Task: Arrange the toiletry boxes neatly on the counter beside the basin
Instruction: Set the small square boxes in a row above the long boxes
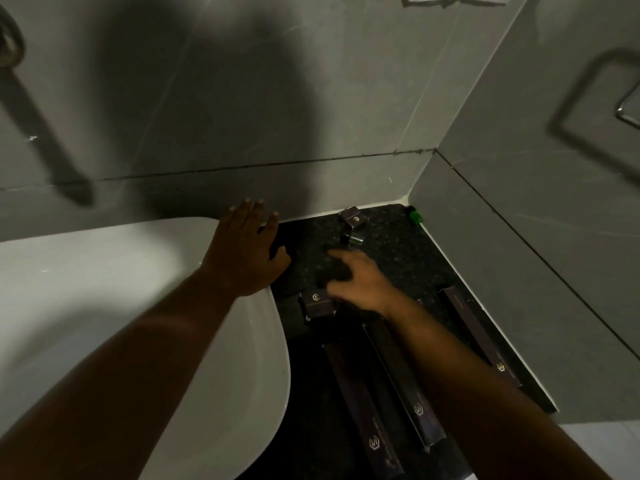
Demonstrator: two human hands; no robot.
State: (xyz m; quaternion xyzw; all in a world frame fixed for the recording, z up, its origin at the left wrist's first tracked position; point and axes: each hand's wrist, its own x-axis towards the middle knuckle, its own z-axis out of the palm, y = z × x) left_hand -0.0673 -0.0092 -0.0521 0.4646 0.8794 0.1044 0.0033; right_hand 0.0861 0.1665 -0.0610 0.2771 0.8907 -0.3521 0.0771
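On the dark speckled counter [398,258] lie several dark toiletry boxes with gold logos. Three long boxes lie roughly parallel: one nearest the basin [360,410], one in the middle [405,386] and one along the right wall [481,337]. A short box [317,303] sits beside the basin rim. A small cube box [353,218] rests near the back wall. My left hand [246,251] lies flat, fingers spread, on the rim of the white basin [104,289]. My right hand [360,280] hovers, fingers curled downward, just right of the short box, touching its edge; whether it grips the box is unclear.
A small green-tinted bottle [353,240] lies on the counter behind my right hand. Another green item [415,214] sits in the back right corner. Grey tiled walls close off the counter at the back and right. A metal rail [628,114] hangs on the right wall.
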